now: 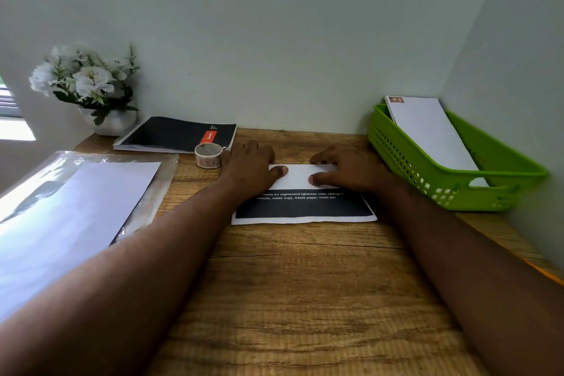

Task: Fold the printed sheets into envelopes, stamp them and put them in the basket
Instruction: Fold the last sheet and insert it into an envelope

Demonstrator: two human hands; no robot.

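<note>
A printed sheet [305, 207] lies in the middle of the wooden desk, black with white text, its far part folded over so the white back [297, 177] faces up. My left hand [251, 166] and my right hand [345, 166] both press flat on that folded flap, thumbs pointing toward each other. A roll of patterned stamp tape [208, 155] stands just left of my left hand. The green basket [451, 183] at the right holds one folded white envelope [430, 131] with a stamp in its far corner. A stack of sheets [70, 210] lies at the left on a clear plastic sleeve.
A black spiral notebook [175, 134] lies at the back by the wall, beside a white pot of white flowers [88, 82]. Walls close the desk [305, 299] at the back and right. A window shows at the far left.
</note>
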